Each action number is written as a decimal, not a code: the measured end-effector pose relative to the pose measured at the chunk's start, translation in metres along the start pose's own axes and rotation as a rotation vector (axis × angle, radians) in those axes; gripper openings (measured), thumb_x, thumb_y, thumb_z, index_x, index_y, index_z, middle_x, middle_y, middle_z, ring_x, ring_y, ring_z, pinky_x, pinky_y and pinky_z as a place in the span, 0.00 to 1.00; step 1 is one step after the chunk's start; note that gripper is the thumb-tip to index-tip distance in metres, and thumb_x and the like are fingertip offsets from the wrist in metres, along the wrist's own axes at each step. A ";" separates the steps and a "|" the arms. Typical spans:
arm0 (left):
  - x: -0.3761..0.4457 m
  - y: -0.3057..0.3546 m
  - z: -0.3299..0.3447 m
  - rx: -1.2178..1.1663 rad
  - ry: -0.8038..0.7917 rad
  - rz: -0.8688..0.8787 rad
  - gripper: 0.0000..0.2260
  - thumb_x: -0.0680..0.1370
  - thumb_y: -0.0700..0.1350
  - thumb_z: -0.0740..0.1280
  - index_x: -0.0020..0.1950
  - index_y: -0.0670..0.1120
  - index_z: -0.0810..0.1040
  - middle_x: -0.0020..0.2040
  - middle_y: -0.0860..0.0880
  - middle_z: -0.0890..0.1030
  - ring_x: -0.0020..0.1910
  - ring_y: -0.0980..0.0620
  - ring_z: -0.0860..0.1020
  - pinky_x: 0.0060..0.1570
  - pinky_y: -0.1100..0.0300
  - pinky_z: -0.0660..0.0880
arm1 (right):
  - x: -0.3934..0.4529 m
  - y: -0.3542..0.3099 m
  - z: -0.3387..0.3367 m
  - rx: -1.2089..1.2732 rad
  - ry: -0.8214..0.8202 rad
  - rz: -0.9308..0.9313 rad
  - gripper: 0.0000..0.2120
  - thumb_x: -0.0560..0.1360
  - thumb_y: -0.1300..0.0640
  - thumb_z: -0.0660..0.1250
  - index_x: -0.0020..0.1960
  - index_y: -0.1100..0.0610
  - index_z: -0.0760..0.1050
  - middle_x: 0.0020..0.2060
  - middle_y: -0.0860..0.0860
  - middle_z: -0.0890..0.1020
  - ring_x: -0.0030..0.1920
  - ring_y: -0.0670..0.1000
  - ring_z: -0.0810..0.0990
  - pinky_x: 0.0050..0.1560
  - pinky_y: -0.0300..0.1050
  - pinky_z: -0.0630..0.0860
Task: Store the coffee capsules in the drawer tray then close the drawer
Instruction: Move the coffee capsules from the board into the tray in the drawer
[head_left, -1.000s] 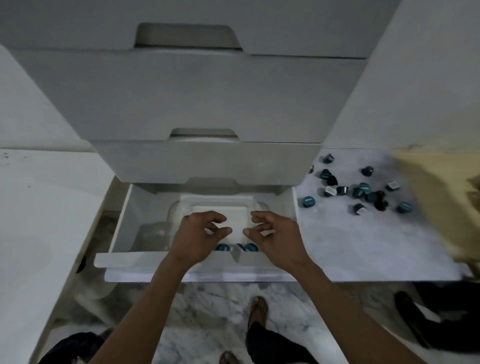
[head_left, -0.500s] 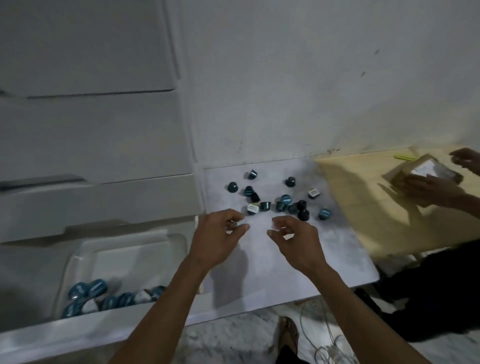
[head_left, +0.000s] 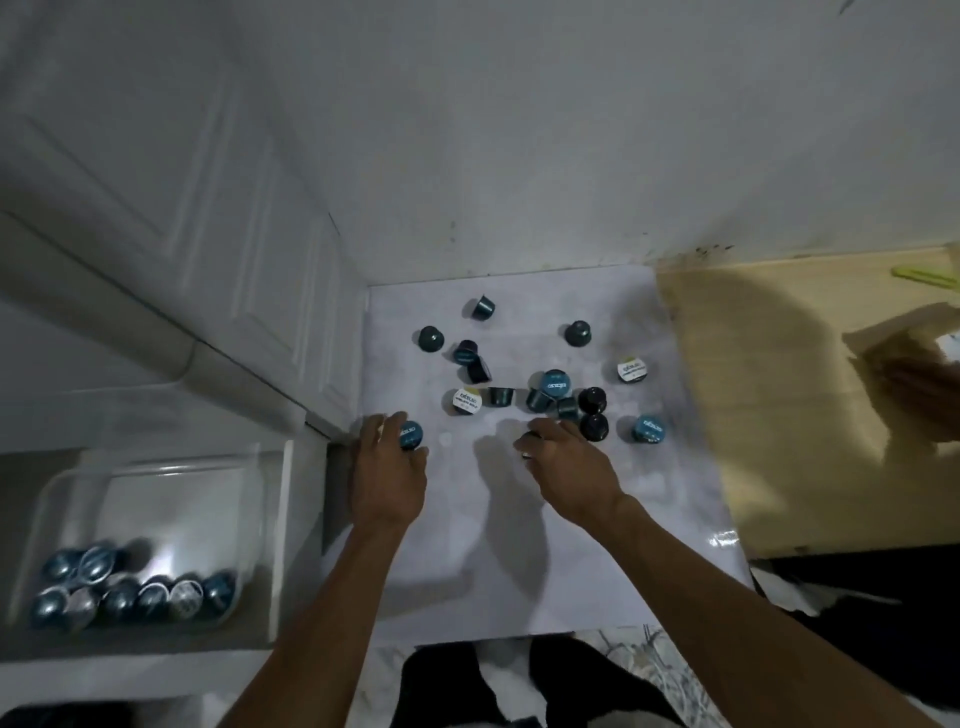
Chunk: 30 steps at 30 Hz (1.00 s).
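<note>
Several capsules (head_left: 550, 384) loose on white top (head_left: 597, 545); batch already in tray (head_left: 156, 483), drawer (head_left: 280, 545) open at left. Left hand (head_left: 387, 480): fingers pinching blue capsule (head_left: 410, 435). Right hand (head_left: 569, 470): fingers curled over dark capsule, grip unclear. Step: pickup. Next, likely: carry both to tray, repeat, shut drawer.
</note>
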<state>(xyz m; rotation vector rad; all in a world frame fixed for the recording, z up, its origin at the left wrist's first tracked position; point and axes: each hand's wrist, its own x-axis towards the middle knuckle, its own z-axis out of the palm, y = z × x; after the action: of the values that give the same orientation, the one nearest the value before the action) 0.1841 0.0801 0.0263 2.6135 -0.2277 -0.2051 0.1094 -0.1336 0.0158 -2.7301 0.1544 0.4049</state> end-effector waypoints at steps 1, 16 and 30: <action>0.004 -0.001 0.003 0.000 -0.004 -0.001 0.18 0.76 0.42 0.70 0.65 0.41 0.75 0.63 0.41 0.76 0.61 0.42 0.75 0.61 0.55 0.71 | 0.004 0.002 0.003 0.033 0.009 0.012 0.15 0.79 0.59 0.62 0.64 0.53 0.75 0.67 0.52 0.72 0.66 0.57 0.69 0.57 0.53 0.76; 0.008 -0.006 0.020 -0.193 0.109 0.090 0.12 0.71 0.36 0.75 0.52 0.36 0.81 0.50 0.40 0.82 0.48 0.43 0.81 0.54 0.51 0.79 | 0.009 -0.003 0.012 0.593 0.397 0.319 0.13 0.76 0.56 0.68 0.60 0.54 0.76 0.47 0.51 0.82 0.42 0.49 0.78 0.42 0.34 0.68; 0.001 -0.018 0.050 -0.378 0.265 0.080 0.10 0.72 0.37 0.74 0.51 0.38 0.82 0.49 0.42 0.83 0.48 0.46 0.81 0.51 0.45 0.79 | -0.004 0.012 0.045 0.574 0.594 0.058 0.11 0.70 0.62 0.75 0.52 0.58 0.82 0.47 0.51 0.83 0.43 0.50 0.81 0.45 0.27 0.73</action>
<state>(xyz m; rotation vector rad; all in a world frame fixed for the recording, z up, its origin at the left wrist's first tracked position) 0.1774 0.0715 -0.0261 2.2217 -0.1795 0.1169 0.0915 -0.1271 -0.0272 -2.1933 0.4296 -0.3963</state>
